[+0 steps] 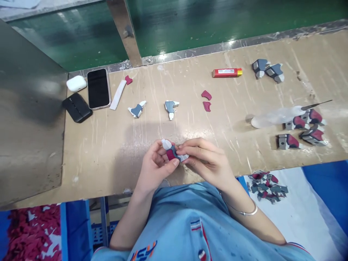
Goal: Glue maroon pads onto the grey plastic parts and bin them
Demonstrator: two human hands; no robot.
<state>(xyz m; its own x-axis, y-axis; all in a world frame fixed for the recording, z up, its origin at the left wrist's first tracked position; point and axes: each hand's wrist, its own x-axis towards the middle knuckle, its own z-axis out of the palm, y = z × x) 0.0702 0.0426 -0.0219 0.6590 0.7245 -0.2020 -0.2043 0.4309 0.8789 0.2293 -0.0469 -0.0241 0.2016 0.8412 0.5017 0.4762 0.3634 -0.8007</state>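
Note:
Both hands meet over the near edge of the bench around one small plastic part (pixel 172 153), grey-blue and light grey with a dark red piece on its side. My left hand (pixel 155 163) is closed on its left end, thumb along the lower edge. The fingers of my right hand (pixel 208 157) pinch its right end. Beyond the hands lie two similar grey-blue and white parts, one on the left (pixel 137 109) and one nearer the middle (pixel 170 108). To their right are two loose dark red pieces, an upper one (pixel 206 95) and a lower one (pixel 207 106).
A translucent bottle with a thin nozzle (pixel 277 116) lies beside several red-and-grey parts (pixel 288 141). Further back are a red box (pixel 227 73) and two grey parts (pixel 268 70). A phone (pixel 99 88), white case (pixel 76 83) and black device (pixel 77 108) sit left. Bins (pixel 77 228) flank me below.

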